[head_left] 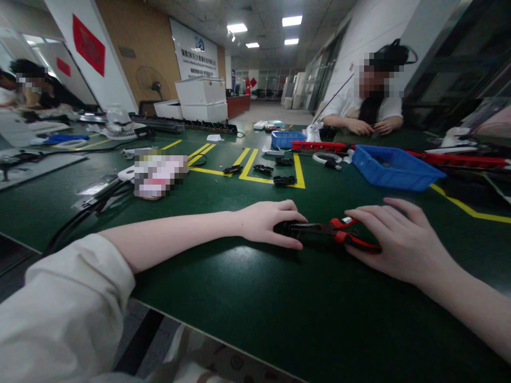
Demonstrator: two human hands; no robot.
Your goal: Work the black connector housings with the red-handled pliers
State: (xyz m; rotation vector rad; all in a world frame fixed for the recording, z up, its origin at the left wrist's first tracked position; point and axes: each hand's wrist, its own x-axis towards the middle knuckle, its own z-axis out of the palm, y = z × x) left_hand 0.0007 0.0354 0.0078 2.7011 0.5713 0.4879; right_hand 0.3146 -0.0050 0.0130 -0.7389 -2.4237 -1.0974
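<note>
My left hand [265, 223] is closed around a small black part [284, 229], its thumb and fingers on either side; most of the part is hidden by the hand. Pliers with red and black handles [339, 233] are in my right hand [399, 242]. Their dark jaws point left and reach the black part; whether they grip it I cannot make out. Beyond my hands, several similar black parts [263, 169] lie on the green table [255, 314], in and beside a yellow-taped outline.
A blue bin [395, 167] stands to the right, with a smaller blue bin [288, 139] further back. Red strips [319, 147] run behind them. Left of my arm are a phone-like object [159, 178], partly blurred, and black cables [96, 205]. A person [367, 101] sits across the table.
</note>
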